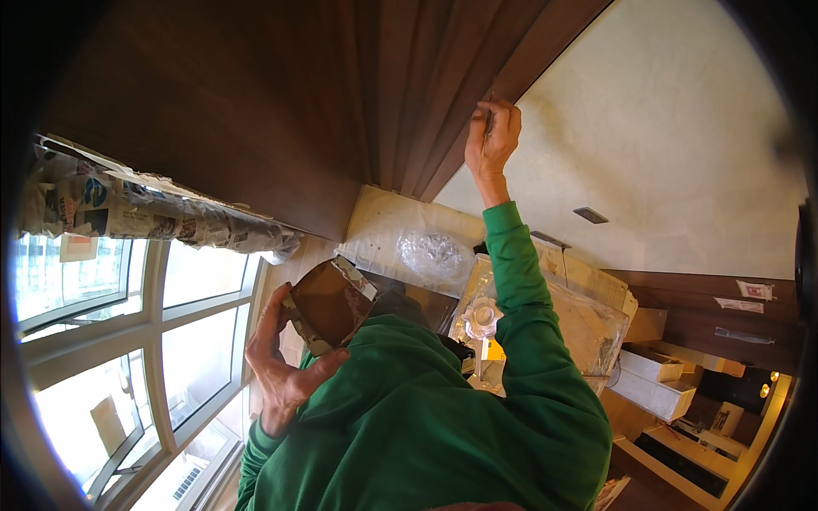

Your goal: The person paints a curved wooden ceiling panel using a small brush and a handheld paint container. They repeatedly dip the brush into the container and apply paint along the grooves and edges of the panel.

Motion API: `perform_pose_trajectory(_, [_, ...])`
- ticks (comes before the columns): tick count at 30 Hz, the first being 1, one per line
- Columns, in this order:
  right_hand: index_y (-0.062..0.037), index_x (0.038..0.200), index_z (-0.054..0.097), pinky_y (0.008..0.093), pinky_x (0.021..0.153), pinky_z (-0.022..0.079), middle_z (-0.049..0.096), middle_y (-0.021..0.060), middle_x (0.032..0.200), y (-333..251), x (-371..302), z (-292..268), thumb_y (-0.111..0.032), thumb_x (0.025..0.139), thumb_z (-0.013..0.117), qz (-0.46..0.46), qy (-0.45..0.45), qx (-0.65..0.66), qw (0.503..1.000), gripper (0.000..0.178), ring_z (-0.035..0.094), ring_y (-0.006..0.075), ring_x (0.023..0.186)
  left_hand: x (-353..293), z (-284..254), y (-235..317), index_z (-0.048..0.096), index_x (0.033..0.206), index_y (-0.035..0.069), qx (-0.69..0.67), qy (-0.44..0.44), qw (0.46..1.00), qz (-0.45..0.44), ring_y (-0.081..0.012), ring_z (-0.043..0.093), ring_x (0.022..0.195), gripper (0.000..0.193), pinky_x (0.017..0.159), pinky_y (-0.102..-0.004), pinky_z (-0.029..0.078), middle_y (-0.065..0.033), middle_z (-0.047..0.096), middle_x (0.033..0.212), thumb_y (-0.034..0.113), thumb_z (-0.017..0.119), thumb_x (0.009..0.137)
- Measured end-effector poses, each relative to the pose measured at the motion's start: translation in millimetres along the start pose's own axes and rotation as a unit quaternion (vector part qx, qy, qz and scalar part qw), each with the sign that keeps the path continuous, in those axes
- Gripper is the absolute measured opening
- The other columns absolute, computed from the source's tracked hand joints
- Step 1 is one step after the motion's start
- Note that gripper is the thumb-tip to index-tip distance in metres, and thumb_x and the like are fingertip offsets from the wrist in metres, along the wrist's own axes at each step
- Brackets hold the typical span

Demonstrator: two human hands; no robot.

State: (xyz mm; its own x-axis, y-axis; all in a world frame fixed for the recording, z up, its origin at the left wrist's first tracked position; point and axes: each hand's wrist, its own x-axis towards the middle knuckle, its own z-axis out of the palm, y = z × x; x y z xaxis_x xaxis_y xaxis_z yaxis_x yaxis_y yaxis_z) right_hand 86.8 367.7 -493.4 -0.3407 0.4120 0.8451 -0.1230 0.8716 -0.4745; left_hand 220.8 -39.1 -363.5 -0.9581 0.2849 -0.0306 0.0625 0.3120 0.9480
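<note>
My left hand (285,375) grips a small square paint container (328,307) from its outer sides, thumb and fingers spread around it. Brown paint coats the inside, and its pale rim is chipped and smeared. Raised high, my right hand (492,145) pinches a thin paintbrush (489,126), mostly hidden by the fingers. The brush's tip is too small to make out. That hand is at the edge of dark brown grooved wood trim (456,102), where it meets a cream wall (665,128).
Large windows (204,315) fill the left, below a ledge wrapped in newspaper and plastic (128,209). Clear plastic sheeting (430,251) lies beyond my body. A plastic-covered piece (588,332) stands to the right, near white drawers (652,379). A dark wood panel (213,94) spans the upper left.
</note>
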Motion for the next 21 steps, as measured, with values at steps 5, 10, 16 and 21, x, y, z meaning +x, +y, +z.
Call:
perform_pose_trajectory(5, [-0.0096,0.098,0.063,0.0435,0.086,0.046,0.062,0.0101,0.101,5.6,-6.4,-0.3,-0.003,0.080,0.065,-0.004,-0.008,-0.016,1.000,0.020,0.056,0.0321,0.095,-1.2,0.4,0.9,0.052,0.140,-0.008,-0.005,0.004,1.000,-0.017,-0.0275,0.068,0.106,0.100,0.100,-0.0399,0.051,-0.0182,0.070,0.114,0.030,0.088,0.055])
perform_pose_trajectory(10, [-0.0056,0.099,0.065,0.0367,0.081,0.050,0.060,0.0117,0.104,5.7,-17.8,-3.5,-0.001,0.086,0.064,0.009,-0.035,-0.018,0.999,0.014,0.059,0.0277,0.094,-0.8,1.0,2.8,0.052,0.140,-0.008,-0.007,0.005,1.000,-0.018,-0.0273,0.068,0.106,0.099,0.099,-0.0398,0.051,-0.0184,0.070,0.115,0.029,0.088,0.055])
perform_pose_trajectory(16, [-0.0090,0.098,0.064,0.0431,0.085,0.046,0.061,0.0102,0.099,-2.9,-4.4,-3.7,-0.003,0.080,0.065,0.013,-0.012,0.018,1.000,0.019,0.056,0.0318,0.095,1.2,1.6,3.0,0.052,0.139,-0.008,-0.011,0.002,1.000,-0.012,-0.0272,0.068,0.105,0.099,0.098,-0.0394,0.051,-0.0185,0.070,0.114,0.029,0.088,0.055])
perform_pose_trajectory(21, [-0.0091,0.097,0.065,0.0422,0.085,0.046,0.062,0.0097,0.100,-2.7,7.0,-2.6,-0.003,0.080,0.065,0.002,0.007,0.020,1.000,0.018,0.056,0.0313,0.095,2.0,1.5,3.1,0.052,0.139,-0.008,-0.006,0.000,1.000,-0.009,-0.0271,0.068,0.105,0.099,0.098,-0.0393,0.052,-0.0187,0.070,0.114,0.030,0.088,0.055])
